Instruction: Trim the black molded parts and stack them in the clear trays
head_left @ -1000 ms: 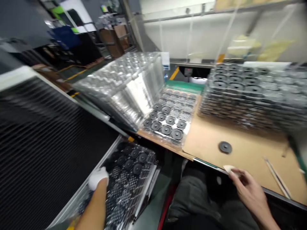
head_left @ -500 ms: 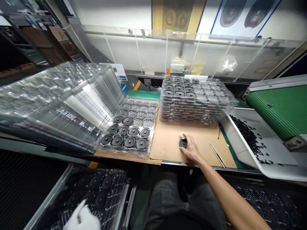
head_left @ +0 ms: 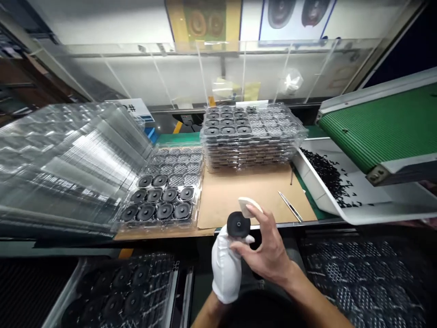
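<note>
My left hand [head_left: 226, 264], in a white glove, holds a round black rubber-looking part [head_left: 238, 224] with a small hole at its middle, just over the table's front edge. My bare right hand [head_left: 269, 246] pinches a flat white pad [head_left: 248, 207] by its fingertips, above and to the right of the part. The right thumb reaches toward the part's lower edge; whether it touches cannot be made out. To the left, a clear plastic tray [head_left: 196, 196] carries several similar black parts in its front rows, with its rear pockets unfilled.
Stacked trays [head_left: 252, 150] stand behind the cardboard sheet [head_left: 218, 200]. Tweezers [head_left: 290, 206] lie on the right. A white bin [head_left: 321, 200] of small black pieces sits beneath a green conveyor [head_left: 385, 123]. Nested clear trays [head_left: 102, 150] lean at left; more trays [head_left: 136, 291] lie below the table.
My left hand has come up from the lower left tray and now grips the black part. My right hand lifted the part off the cardboard toward me, keeping the white pad. The view has shifted right.
</note>
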{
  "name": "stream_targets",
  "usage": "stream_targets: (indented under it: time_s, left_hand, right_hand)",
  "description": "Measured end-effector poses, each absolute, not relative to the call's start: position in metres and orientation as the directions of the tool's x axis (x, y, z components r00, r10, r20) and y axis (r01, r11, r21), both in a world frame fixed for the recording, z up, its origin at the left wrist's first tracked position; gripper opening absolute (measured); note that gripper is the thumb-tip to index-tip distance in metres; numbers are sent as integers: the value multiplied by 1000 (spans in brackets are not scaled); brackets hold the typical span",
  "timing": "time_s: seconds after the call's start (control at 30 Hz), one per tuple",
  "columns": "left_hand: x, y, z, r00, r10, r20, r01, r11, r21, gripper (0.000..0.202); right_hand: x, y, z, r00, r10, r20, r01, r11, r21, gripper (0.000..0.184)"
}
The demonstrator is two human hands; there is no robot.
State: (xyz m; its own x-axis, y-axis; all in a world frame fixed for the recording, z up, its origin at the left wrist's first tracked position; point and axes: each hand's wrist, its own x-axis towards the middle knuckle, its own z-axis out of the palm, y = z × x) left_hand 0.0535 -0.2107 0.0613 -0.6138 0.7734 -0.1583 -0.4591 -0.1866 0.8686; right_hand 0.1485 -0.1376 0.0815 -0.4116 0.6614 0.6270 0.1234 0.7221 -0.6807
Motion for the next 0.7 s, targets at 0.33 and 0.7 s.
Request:
stream_targets:
  time_s: [0.33, 0.7]
  left_hand:
    - [60, -207, 80, -685, 717, -128, -180, 4, 984, 14]
    - [60, -206, 76, -738, 653, -170, -160, 75, 984, 14]
  right_hand:
    - [182, -148, 75, -238, 829, 506, 89, 538, -838, 36]
    - [181, -138, 78, -474, 688, 550, 255, 705, -662, 25]
